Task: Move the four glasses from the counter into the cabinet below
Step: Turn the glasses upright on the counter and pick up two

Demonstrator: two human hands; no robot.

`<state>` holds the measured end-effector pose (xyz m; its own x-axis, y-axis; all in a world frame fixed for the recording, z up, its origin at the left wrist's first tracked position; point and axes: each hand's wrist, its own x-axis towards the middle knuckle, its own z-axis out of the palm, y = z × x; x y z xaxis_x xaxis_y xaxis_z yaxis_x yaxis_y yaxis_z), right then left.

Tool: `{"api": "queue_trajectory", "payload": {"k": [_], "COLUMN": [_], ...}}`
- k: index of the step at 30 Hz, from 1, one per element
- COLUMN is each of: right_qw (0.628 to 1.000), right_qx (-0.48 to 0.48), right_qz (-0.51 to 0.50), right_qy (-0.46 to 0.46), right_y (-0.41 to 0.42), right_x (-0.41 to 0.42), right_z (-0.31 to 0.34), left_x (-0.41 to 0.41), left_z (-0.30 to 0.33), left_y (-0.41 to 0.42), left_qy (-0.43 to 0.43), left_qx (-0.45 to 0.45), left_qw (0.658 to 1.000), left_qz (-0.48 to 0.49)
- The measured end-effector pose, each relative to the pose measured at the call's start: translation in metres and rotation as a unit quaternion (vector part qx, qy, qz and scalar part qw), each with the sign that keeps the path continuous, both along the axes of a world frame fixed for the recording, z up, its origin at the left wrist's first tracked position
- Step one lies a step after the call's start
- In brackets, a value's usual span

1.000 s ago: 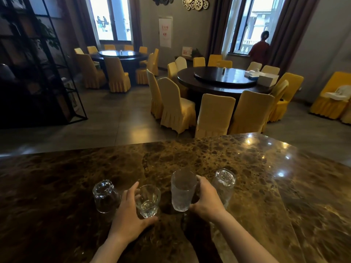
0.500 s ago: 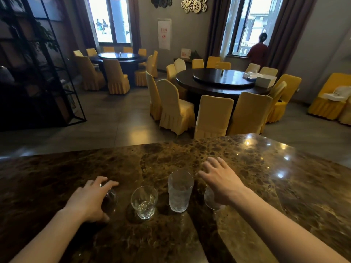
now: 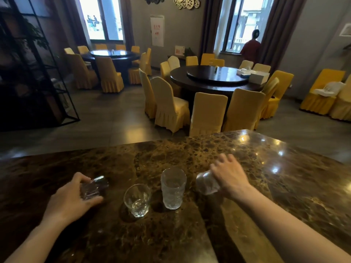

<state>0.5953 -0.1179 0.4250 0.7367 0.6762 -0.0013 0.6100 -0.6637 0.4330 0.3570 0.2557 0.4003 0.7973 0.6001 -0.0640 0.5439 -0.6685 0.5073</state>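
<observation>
Four clear glasses are at the brown marble counter. My left hand grips the leftmost glass, which is tilted over to the right. A short tumbler stands upright at the middle, and a taller textured glass stands just right of it. My right hand grips the rightmost glass from above, and that glass tilts toward the left. The cabinet below the counter is out of view.
The counter's far edge drops to a tiled floor. Beyond it stand yellow-covered chairs around a dark round table. A black metal shelf is at the left. A person stands at the far window.
Both hands have closed round the outer glasses and tipped them off upright: the left glass leans right, the right glass leans left. The two middle glasses have stayed put.
</observation>
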Motion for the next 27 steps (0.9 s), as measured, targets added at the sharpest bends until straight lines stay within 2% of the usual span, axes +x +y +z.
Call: {"api": "queue_trajectory", "payload": {"k": [2, 3, 4, 6, 8, 10, 13, 22, 27], "right_qw": [0.985, 0.96, 0.917, 0.802, 0.723, 0.69, 0.675, 0.674, 0.674], "right_qx": [0.16, 0.258, 0.363, 0.53, 0.608, 0.635, 0.644, 0.635, 0.633], "right_qz": [-0.051, -0.083, -0.119, -0.174, -0.194, -0.195, -0.193, -0.197, -0.203], "right_qy": [0.037, 0.07, 0.117, 0.212, 0.265, 0.288, 0.305, 0.321, 0.321], "right_y": [-0.023, -0.032, -0.038, -0.041, -0.038, -0.033, -0.028, -0.034, -0.031], "right_x": [0.003, 0.002, 0.0, -0.008, -0.017, -0.022, -0.026, -0.029, -0.032], "right_z": [-0.005, -0.009, -0.014, -0.026, -0.04, -0.052, -0.064, -0.077, -0.075], "left_x": [-0.009, -0.012, -0.014, -0.019, -0.024, -0.027, -0.027, -0.018, -0.018], "left_z": [-0.004, -0.006, -0.009, -0.014, -0.021, -0.032, -0.051, -0.068, -0.079], "left_y": [-0.009, -0.017, -0.025, -0.043, -0.06, -0.072, -0.078, -0.055, -0.053], "left_qy": [-0.107, -0.162, -0.212, -0.291, -0.343, -0.356, -0.336, -0.273, -0.246], "left_qx": [-0.107, -0.164, -0.218, -0.295, -0.323, -0.318, -0.297, -0.231, -0.218], "left_qw": [0.985, 0.967, 0.943, 0.895, 0.865, 0.864, 0.883, 0.927, 0.936], "left_qz": [0.079, 0.111, 0.135, 0.165, 0.174, 0.163, 0.141, 0.117, 0.122]}}
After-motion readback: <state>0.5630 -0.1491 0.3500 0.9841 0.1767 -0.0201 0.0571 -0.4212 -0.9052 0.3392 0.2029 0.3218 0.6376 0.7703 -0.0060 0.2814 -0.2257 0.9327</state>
